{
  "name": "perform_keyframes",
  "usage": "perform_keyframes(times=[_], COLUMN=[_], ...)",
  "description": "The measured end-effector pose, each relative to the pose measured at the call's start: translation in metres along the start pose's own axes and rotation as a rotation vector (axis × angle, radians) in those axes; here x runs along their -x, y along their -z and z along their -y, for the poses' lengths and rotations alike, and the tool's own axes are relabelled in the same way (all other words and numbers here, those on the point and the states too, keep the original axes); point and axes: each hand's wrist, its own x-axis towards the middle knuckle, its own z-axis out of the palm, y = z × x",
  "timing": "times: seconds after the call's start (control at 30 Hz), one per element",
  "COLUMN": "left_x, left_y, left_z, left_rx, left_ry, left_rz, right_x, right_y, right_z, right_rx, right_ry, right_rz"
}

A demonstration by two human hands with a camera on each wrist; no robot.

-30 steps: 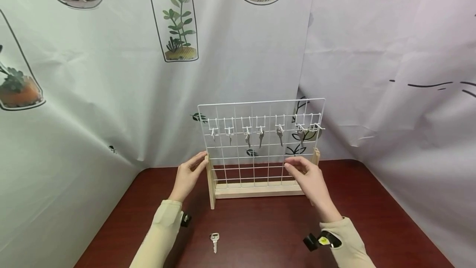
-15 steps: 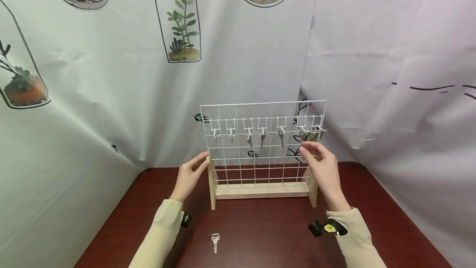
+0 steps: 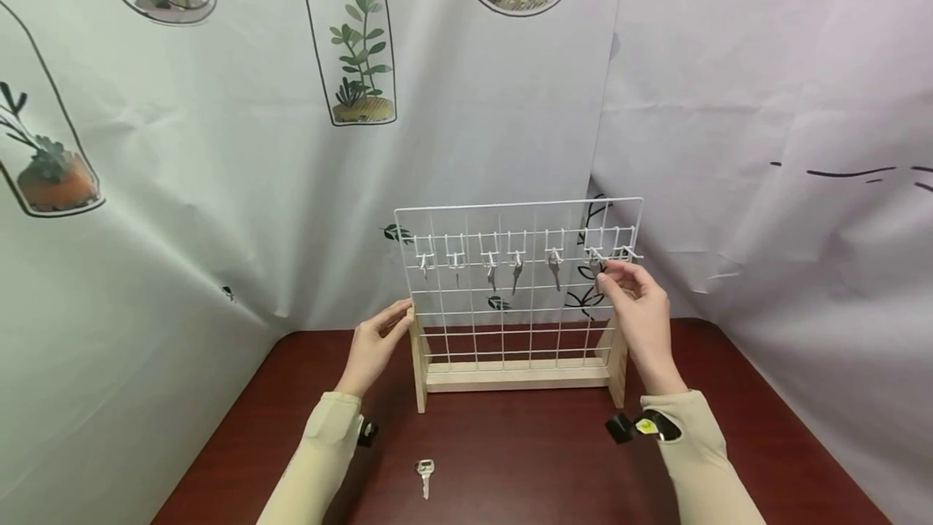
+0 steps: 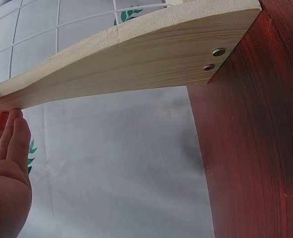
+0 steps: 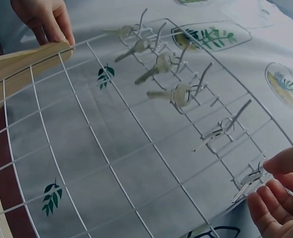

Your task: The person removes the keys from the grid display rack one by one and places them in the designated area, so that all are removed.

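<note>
A white wire grid rack stands upright in a wooden base, with several metal keys hanging from its hooks. My left hand grips the top of the left wooden post, thumb on one side and fingers on the other. My right hand is raised to the right end of the hook row. In the right wrist view, its thumb and fingers close at the ring of a hanging key; the thumb hides part of that hook. A loose key lies on the table in front of the rack.
The dark red table carries the rack near its back edge. Behind hangs a white curtain printed with plants, close to the grid. One more hook sits at the rack's far right, beside my right hand.
My right hand has moved up and right, from before the lower grid to the key near the right end. My left hand stays on the post. The head view has shifted slightly.
</note>
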Motion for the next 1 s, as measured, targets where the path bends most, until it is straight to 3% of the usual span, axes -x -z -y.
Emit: perform_keyframes(times=[0.23,0.53,1.0], left_x=[-0.002,0.002,0.0], left_y=[-0.001,-0.002,0.001], left_z=[-0.002,-0.002,-0.002], left_rx=[0.006,-0.012,0.013], left_ry=[0.02,0.002,0.037], left_rz=[0.009,0.007,0.003], right_x=[-0.009,-0.013,-0.013], right_y=[0.001,0.0,0.002], right_z=[-0.004,-0.004,-0.001], right_rx=[0.053,0.138,0.09], right_ry=[-0.014,-0.017,-0.037], right_rz=[0.021,0.059,0.059])
